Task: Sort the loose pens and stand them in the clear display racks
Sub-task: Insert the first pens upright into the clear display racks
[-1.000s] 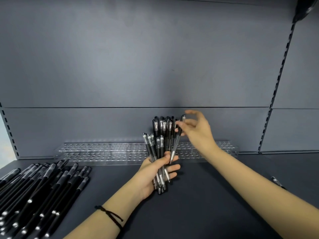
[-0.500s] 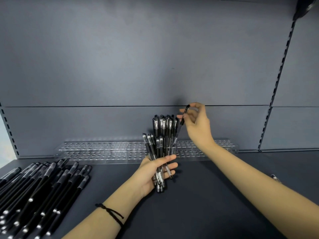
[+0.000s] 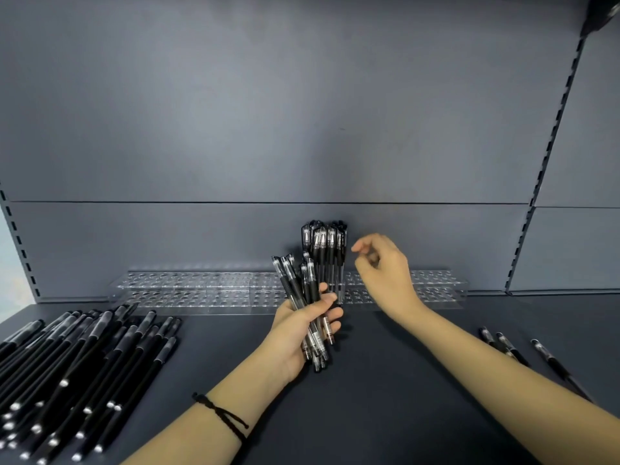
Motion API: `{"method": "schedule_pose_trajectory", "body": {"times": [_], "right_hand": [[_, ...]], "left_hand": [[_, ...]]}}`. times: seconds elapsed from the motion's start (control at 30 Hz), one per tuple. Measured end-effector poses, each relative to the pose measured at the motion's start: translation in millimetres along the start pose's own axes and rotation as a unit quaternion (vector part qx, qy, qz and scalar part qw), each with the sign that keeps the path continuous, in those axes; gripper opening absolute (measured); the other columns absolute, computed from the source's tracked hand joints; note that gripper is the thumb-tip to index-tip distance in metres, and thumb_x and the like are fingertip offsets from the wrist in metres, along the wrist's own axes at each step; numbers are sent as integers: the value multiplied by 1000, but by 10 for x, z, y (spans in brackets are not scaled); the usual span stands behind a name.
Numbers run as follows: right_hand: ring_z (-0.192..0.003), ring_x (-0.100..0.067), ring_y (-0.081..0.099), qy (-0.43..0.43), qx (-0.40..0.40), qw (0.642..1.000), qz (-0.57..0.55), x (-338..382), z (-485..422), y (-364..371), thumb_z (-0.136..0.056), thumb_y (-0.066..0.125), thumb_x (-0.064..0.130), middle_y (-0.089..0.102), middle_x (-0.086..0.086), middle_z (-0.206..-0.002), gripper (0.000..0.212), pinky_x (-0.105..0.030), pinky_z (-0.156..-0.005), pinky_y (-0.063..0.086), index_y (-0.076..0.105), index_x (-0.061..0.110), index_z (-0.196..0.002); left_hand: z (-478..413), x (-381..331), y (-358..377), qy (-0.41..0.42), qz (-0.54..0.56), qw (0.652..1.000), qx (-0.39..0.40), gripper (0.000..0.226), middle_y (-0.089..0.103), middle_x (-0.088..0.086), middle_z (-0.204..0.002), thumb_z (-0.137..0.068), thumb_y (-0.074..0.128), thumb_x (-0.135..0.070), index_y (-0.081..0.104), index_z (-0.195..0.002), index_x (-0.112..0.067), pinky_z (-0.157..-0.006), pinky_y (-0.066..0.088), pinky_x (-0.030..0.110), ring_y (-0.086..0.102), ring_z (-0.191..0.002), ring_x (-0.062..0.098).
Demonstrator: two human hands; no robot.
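Note:
My left hand (image 3: pixel 302 327) grips a bundle of clear-barrelled black pens (image 3: pixel 307 293), tips down, in front of the rack. A long clear display rack (image 3: pixel 201 290) with two stepped rows of holes runs along the back of the shelf. Several capped pens (image 3: pixel 323 250) stand upright in its middle. My right hand (image 3: pixel 385 273) hovers just right of those standing pens, fingers loosely curled and apart, holding nothing.
A large pile of loose black pens (image 3: pixel 77 370) lies on the dark shelf at the left. A few more pens (image 3: pixel 523 354) lie at the right, partly behind my right forearm. A slotted upright (image 3: pixel 550 156) and the grey back panel close off the rear.
My right hand carried one pen from the bundle up to the standing group, set it in the rack and let go. It now sits empty to the right. The left hand stayed put.

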State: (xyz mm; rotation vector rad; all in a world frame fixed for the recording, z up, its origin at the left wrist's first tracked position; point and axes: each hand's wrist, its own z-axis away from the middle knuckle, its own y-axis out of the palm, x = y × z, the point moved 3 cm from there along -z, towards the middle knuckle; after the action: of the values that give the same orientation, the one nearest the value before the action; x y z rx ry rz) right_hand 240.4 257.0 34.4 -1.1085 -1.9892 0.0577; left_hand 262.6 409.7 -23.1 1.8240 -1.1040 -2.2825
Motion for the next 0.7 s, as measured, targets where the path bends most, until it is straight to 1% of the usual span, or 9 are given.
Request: {"method": "schedule_pose_trajectory", "body": {"times": [0.1, 0.17, 0.23, 0.3, 0.4, 0.47, 0.57, 0.63, 0.7], "right_hand": [[-64, 2, 54, 47, 105, 993, -38, 113, 70, 59, -92, 59, 17, 61, 8, -81, 8, -12, -65, 42, 65, 22, -92], [-60, 3, 59, 80, 143, 984, -72, 155, 92, 97, -91, 63, 27, 65, 7, -83, 9, -11, -60, 44, 66, 21, -99], [-58, 1, 60, 111, 146, 976, -114, 171, 80, 110, -90, 65, 27, 67, 3, -84, 14, -12, -54, 45, 64, 20, -103], [-61, -3, 59, 122, 141, 974, -129, 177, 65, 86, -90, 67, 23, 68, 2, -82, 15, -15, -54, 47, 61, 18, -103], [-65, -6, 60, 130, 139, 970, -153, 170, 41, 42, -91, 65, 16, 71, -2, -86, 18, -20, -53, 47, 60, 13, -108], [-59, -5, 58, 131, 90, 969, -189, 163, -26, -25, -94, 60, 10, 71, -4, -89, 22, -21, -53, 50, 55, 11, -115], [-63, -15, 61, 113, -48, 966, -229, 127, -202, -205, -96, 53, 4, 72, -5, -90, 35, -24, -64, 55, 42, 19, -126], [-64, -19, 62, 69, -108, 974, -186, 90, -309, -302, -96, 51, 2, 71, -8, -89, 37, -18, -64, 52, 39, 22, -124], [-66, -24, 63, 34, -123, 983, -129, 40, -376, -323, -96, 51, 2, 70, -13, -89, 33, -13, -59, 47, 42, 23, -119]], "left_hand": [[26, -10, 44, 18, -28, 999, 24, 26, 76, 1, -103, -89, 64, -3, 65, -115, -6, -62, 58, 25, 74, -77, 14], [48, -16, 74, 18, -44, 998, 46, 26, 75, 1, -107, -90, 63, -4, 64, -116, -8, -64, 58, 25, 74, -81, 16], [72, -10, 98, 8, -53, 996, 69, 28, 75, 2, -106, -90, 63, -4, 63, -117, -8, -68, 59, 26, 74, -85, 18], [88, 2, 109, -4, -50, 995, 86, 28, 74, 4, -108, -90, 62, -4, 62, -118, -8, -72, 60, 28, 73, -90, 21], [68, 17, 95, -21, -25, 997, 73, 26, 74, 9, -106, -90, 62, -4, 62, -116, -5, -76, 60, 31, 73, -92, 24], [38, 24, 84, -29, -19, 998, 55, 22, 75, 12, -102, -92, 61, -8, 63, -113, -2, -74, 61, 33, 74, -89, 25], [14, 37, 68, -38, -36, 998, 39, 19, 76, 12, -97, -95, 58, -13, 63, -111, -3, -68, 61, 33, 74, -82, 25], [11, 44, 57, -41, -52, 997, 35, 21, 76, 10, -96, -97, 56, -11, 61, -115, -3, -63, 61, 30, 75, -79, 24], [11, 49, 52, -44, -63, 997, 31, 22, 76, 8, -95, -98, 54, -9, 59, -119, -4, -57, 59, 27, 74, -74, 21]]}}
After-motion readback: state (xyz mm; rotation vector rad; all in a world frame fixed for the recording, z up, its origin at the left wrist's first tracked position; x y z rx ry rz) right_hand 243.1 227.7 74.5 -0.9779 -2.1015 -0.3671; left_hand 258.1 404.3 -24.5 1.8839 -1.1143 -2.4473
